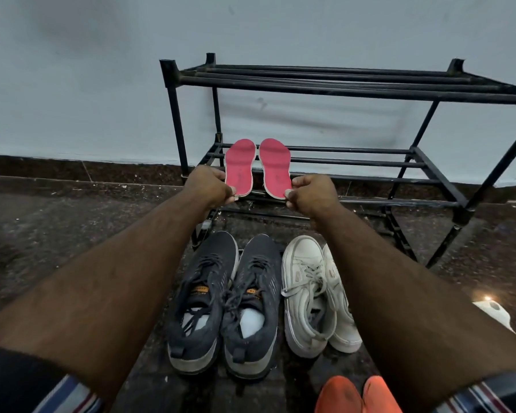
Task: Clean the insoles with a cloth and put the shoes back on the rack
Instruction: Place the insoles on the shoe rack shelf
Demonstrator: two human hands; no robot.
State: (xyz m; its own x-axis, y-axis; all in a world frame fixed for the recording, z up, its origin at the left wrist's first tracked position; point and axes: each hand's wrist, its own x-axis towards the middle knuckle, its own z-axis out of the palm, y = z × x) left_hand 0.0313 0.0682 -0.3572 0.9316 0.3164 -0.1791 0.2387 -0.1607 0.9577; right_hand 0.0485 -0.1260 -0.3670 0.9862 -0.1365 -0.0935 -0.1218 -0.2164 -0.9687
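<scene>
We are pinching two pink insoles by their heel ends, one in each hand. Left hand: fingers curled, thumb and fingertips gripping the heel of the left insole. Right hand: fingers curled the same way, pinching the heel of the right insole. Both insoles are standing nearly upright, toes up, pink faces toward us, just beside each other with a narrow gap between them. A pale edge is showing round each one

We are holding them out at arm's length in front of the rack, level with its middle shelf. We cannot tell whether the heels are touching the front bar or hanging just before it. The rack is black, built of bars, standing against a pale wall; its shelves are carrying nothing else that we are seeing

Below our forearms, on the dark speckled floor, shoes are sitting in pairs, toes toward the rack. The grey pair is lying on the left, laces loose, something white showing inside each shoe. The white pair is sitting just right of it, partly hidden by our right forearm. The orange pair is nearest us, at the bottom edge, only the toes showing

A small white object is lying at far right on the floor, too cut off to identify. Striped sleeves are showing at both lower corners
</scene>
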